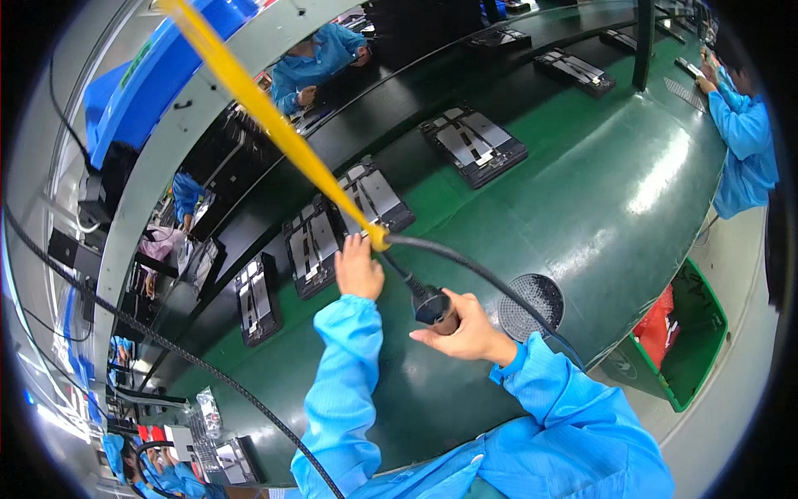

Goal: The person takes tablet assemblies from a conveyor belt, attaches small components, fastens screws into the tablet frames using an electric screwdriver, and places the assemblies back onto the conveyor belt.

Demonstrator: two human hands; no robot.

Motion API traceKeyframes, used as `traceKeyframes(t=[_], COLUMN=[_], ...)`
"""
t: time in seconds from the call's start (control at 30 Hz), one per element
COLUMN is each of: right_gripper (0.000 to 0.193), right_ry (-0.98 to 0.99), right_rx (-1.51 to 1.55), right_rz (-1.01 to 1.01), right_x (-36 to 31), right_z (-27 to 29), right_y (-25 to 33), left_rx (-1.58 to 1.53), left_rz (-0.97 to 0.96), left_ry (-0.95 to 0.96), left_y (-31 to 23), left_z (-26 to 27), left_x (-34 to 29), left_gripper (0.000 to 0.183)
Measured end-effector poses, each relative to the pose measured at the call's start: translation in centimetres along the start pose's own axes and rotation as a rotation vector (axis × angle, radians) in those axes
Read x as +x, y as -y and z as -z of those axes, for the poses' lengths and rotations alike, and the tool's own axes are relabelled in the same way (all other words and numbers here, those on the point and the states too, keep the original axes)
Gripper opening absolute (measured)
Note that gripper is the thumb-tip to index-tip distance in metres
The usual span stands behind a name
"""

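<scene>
My right hand (470,330) is wrapped round a black corded electric screwdriver (434,308), seen from above; its tip is hidden. My left hand (359,268) reaches forward with fingers stretched out, at the near edge of an opened tablet (370,200) with silver-grey battery plates. Whether the fingertips touch that tablet cannot be made out. A second opened tablet (312,245) lies just left of my left hand. The yellow strap (291,137) slants down from the upper left, and its lower end holds the black cable (465,262) above the bench.
A round perforated dish (532,306) of small dark parts lies right of my right hand. More opened tablets (474,143) line the black belt (399,125). Beyond the green bench's right edge stands a green bin (698,333). A co-worker (742,141) works at far right.
</scene>
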State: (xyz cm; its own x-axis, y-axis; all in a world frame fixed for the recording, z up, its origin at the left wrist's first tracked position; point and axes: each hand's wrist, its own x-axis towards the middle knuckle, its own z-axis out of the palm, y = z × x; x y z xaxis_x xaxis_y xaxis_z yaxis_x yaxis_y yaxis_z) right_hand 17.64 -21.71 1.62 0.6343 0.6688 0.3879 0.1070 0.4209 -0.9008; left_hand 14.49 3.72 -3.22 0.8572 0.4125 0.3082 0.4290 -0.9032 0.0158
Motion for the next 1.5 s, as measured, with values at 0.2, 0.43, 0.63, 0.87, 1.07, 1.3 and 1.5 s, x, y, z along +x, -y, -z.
traceKeyframes(t=[0.2, 0.43, 0.63, 0.87, 1.07, 1.3, 1.5], right_gripper=[0.029, 0.029, 0.029, 0.029, 0.028, 0.034, 0.035], right_ry=[0.092, 0.092, 0.130, 0.023, -0.131, -0.238, -0.195], right_rx=[-0.053, -0.070, -0.120, 0.016, -0.087, 0.107, 0.088], right_rz=[-0.112, -0.063, -0.136, 0.045, -0.029, -0.073, 0.016], right_x=[0.3, 0.6, 0.3, 0.5, 0.3, 0.4, 0.6], right_z=[0.8, 1.9, 2.6, 2.3, 3.1, 4.3, 4.2], right_y=[-1.3, -0.8, -0.7, -0.2, -2.2, 0.0, -0.3], left_rx=[0.385, 0.278, 0.346, 0.218, -0.090, -0.238, -0.361], left_rz=[0.232, 0.118, 0.373, 0.289, 0.020, -0.047, 0.240], left_ry=[0.358, 0.307, -0.197, -0.650, -0.719, -0.027, -0.231], left_y=[8.1, 13.7, 10.8, 6.0, -3.2, -12.5, -8.7], left_z=[3.6, 1.7, 5.7, 12.5, 13.1, 8.8, 8.5], left_x=[-0.9, -0.9, 0.6, -5.1, -13.5, -21.2, -22.6], left_gripper=[0.080, 0.075, 0.033, 0.026, 0.034, 0.042, 0.032])
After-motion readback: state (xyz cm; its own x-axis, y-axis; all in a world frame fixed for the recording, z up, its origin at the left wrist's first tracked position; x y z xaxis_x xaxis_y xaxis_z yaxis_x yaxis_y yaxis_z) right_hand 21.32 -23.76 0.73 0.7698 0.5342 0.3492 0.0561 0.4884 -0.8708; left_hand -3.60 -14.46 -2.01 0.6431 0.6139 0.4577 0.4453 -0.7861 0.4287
